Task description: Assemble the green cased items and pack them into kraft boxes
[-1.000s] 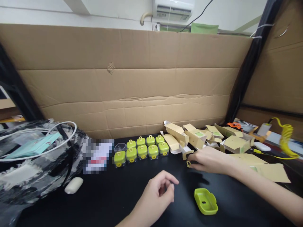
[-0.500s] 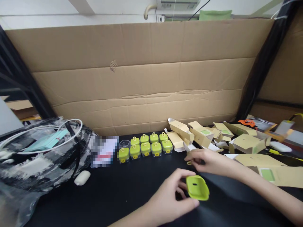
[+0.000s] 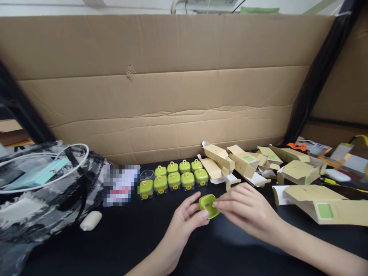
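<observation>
Between the thumb and fingers of my left hand [image 3: 188,216] is a green lid [image 3: 208,207], tilted so its hollow underside and small slot face me. My right hand [image 3: 247,211] is closed in a pinch at the lid's right side, fingertips over its hollow. Whatever those fingertips hold is hidden or too small to name. Beyond my hands stand two rows of small clear boxes with green lids [image 3: 174,180] and loop handles. A clear box without a lid [image 3: 147,175] sits at the left end of the back row.
Opened cardboard cartons [image 3: 297,172] lie scattered at the right. On the left are a camouflage-patterned bag [image 3: 94,184] with a white cable [image 3: 83,147], and a small white case [image 3: 91,220]. A cardboard panel [image 3: 172,84] closes off the back.
My right hand has come from the table near the cartons to the lid. My left hand has carried the lid left and farther away. The view has tilted down slightly.
</observation>
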{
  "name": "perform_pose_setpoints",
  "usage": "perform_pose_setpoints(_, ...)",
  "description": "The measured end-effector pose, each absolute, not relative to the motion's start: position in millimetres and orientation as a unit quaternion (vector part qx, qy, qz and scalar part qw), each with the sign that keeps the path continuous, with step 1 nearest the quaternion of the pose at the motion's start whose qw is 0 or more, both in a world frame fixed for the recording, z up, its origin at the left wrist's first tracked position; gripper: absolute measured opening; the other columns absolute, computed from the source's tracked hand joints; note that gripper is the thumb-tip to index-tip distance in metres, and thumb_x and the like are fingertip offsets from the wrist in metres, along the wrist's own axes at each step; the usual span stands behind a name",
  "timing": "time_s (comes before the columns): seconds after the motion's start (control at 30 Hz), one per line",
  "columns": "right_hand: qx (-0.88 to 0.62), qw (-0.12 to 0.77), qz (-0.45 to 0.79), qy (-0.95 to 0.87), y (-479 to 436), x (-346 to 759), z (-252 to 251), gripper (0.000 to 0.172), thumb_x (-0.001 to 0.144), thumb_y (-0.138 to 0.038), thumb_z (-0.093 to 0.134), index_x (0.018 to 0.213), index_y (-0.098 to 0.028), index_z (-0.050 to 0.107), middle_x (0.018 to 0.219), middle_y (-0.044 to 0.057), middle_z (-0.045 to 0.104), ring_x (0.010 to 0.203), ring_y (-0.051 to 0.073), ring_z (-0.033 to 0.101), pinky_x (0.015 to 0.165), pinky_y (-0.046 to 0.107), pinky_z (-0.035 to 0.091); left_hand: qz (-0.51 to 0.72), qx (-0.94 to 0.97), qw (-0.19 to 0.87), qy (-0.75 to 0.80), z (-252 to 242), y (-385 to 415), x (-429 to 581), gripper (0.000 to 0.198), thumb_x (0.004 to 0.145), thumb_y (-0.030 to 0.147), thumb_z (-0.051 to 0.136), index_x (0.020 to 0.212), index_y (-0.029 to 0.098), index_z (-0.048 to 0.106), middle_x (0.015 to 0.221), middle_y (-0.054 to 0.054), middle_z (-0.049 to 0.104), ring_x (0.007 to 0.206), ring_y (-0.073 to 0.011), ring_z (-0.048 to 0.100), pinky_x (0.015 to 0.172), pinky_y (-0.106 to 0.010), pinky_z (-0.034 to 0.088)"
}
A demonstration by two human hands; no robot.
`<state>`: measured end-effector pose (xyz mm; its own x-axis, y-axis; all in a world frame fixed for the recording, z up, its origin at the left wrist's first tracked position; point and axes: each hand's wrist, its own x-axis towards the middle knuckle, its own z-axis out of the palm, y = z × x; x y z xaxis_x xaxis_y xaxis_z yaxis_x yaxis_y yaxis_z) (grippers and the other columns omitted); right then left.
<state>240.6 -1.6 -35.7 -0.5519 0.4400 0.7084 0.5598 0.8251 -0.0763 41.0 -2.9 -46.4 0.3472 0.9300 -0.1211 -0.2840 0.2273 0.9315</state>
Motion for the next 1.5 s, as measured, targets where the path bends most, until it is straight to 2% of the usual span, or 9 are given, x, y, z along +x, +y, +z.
perform_pose_setpoints(0.13,-0.266,0.340,-0.200,-0.879,-9.8,237.5,-40.6,0.019,0.093,-0.018,0.045,0.101,-0.021,0.062,0.087,0.002,0.073,0.079,0.015,0.062,0.068,0.030,0.043,0.396,0.482,0.691,0.364,-48.8,-0.7,41.9,0.040,0.068,0.026,0.076,0.107,0.017,0.067,0.109,-0.011,0.071,0.106,-0.0277,0.060,0.084,-0.036,0.048)
perform_pose_setpoints(0.33,-0.274,0.314,-0.211,-0.884,-8.1,236.9,-48.1,0.022,0.096,-0.019,0.040,0.102,-0.019,0.062,0.090,0.002,0.072,0.081,0.015,0.060,0.070,0.032,0.041,0.394,0.488,0.696,0.350,-52.7,-1.8,42.7,0.041,0.063,0.024,0.080,0.102,0.018,0.069,0.103,-0.009,0.074,0.098,-0.0238,0.065,0.085,-0.035,0.050)
perform_pose_setpoints(0.57,-0.268,0.281,-0.228,-0.893,-6.8,237.5,-55.9,0.024,0.095,-0.016,0.039,0.104,-0.018,0.061,0.087,0.004,0.071,0.082,0.017,0.061,0.070,0.032,0.042,0.395,0.493,0.687,0.360,-56.6,-2.4,43.7,0.044,0.061,0.026,0.081,0.102,0.017,0.069,0.102,-0.009,0.074,0.098,-0.0256,0.066,0.088,-0.038,0.051)
perform_pose_setpoints(0.73,-0.261,0.247,-0.266,-0.895,-9.0,231.4,-50.1,0.038,0.096,-0.012,0.025,0.097,-0.017,0.063,0.081,0.005,0.070,0.073,0.017,0.060,0.067,0.032,0.043,0.382,0.500,0.672,0.391,-55.9,-3.4,41.8,0.048,0.062,0.025,0.081,0.107,0.018,0.068,0.101,-0.008,0.075,0.100,-0.0272,0.066,0.091,-0.039,0.050)
perform_pose_setpoints(0.93,-0.266,0.278,-0.262,-0.885,-10.7,223.8,-54.5,0.041,0.096,-0.010,0.023,0.089,-0.014,0.063,0.078,0.006,0.069,0.071,0.017,0.059,0.065,0.032,0.039,0.371,0.502,0.674,0.394,-55.2,-2.7,40.9,0.051,0.061,0.028,0.081,0.110,0.018,0.067,0.097,-0.009,0.076,0.098,-0.0284,0.067,0.092,-0.041,0.049)
perform_pose_setpoints(1.13,-0.342,0.327,-0.081,-0.877,-13.3,227.7,-52.0,0.021,0.093,-0.023,0.047,0.111,-0.022,0.056,0.100,0.004,0.066,0.094,0.019,0.057,0.079,0.033,0.042,0.424,0.470,0.677,0.375,-51.6,-1.0,39.9,0.043,0.066,0.023,0.078,0.107,0.020,0.067,0.108,-0.007,0.073,0.108,-0.0260,0.062,0.096,-0.037,0.046)
perform_pose_setpoints(1.23,-0.398,0.385,0.044,-0.831,-10.9,230.8,-50.8,0.018,0.086,-0.025,0.058,0.104,-0.025,0.057,0.121,0.006,0.054,0.114,0.021,0.049,0.092,0.036,0.041,0.449,0.466,0.679,0.346,-54.5,1.0,39.9,0.040,0.067,0.021,0.077,0.107,0.022,0.067,0.110,-0.007,0.072,0.107,-0.0243,0.063,0.095,-0.035,0.046)
perform_pose_setpoints(1.37,-0.406,0.399,0.248,-0.784,-6.0,230.2,-53.7,0.009,0.085,-0.023,0.060,0.090,-0.023,0.053,0.100,0.001,0.060,0.092,0.014,0.059,0.080,0.026,0.048,0.441,0.491,0.677,0.325,-65.2,3.4,40.7,0.041,0.064,0.023,0.079,0.104,0.024,0.068,0.105,-0.006,0.074,0.099,-0.0234,0.067,0.090,-0.033,0.050)
perform_pose_setpoints(1.5,-0.400,0.392,0.277,-0.781,-4.5,228.4,-54.8,0.009,0.084,-0.017,0.060,0.082,-0.021,0.052,0.095,0.000,0.059,0.088,0.013,0.058,0.079,0.024,0.046,0.452,0.492,0.670,0.323,-71.4,0.6,43.4,0.043,0.062,0.028,0.081,0.103,0.022,0.067,0.103,-0.008,0.074,0.097,-0.0237,0.068,0.088,-0.032,0.051)
